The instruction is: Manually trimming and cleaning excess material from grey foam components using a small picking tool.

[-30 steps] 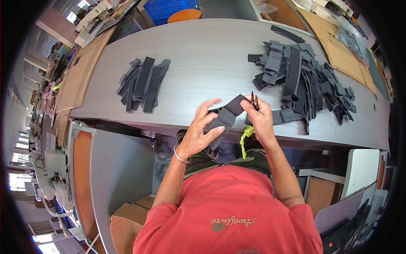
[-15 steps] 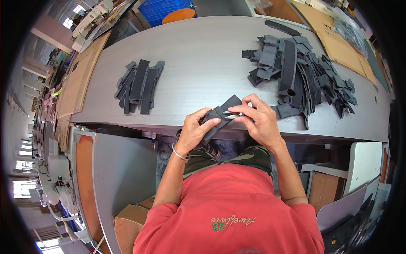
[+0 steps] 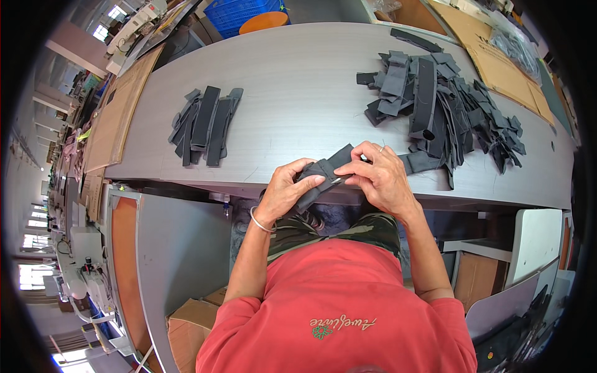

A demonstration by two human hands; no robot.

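My left hand (image 3: 287,189) grips a dark grey fabric strip (image 3: 323,169), thumb on top, at the table's near edge. A folded section of the strip lies across it near my thumb. My right hand (image 3: 380,180) is closed around small metal thread snips (image 3: 339,180), mostly hidden in the palm. Only a bit of their silver blade shows against the fabric. The right fingertips also touch the strip's far end. A large heap of similar dark strips (image 3: 425,99) lies to the right, and a smaller stack (image 3: 206,127) lies to the left.
The grey table (image 3: 280,93) spans the view. Flattened cardboard (image 3: 127,112) lines its left edge, and another cardboard sheet (image 3: 497,68) lies at the far right. Beyond the far edge stand a blue crate (image 3: 239,15) and an orange stool (image 3: 264,23). A cardboard box (image 3: 191,329) sits below left.
The snips' blades, both showing apart over the strip before, are now mostly covered by my right fingers. My right hand has shifted slightly and its fingers have drawn in against the fabric.
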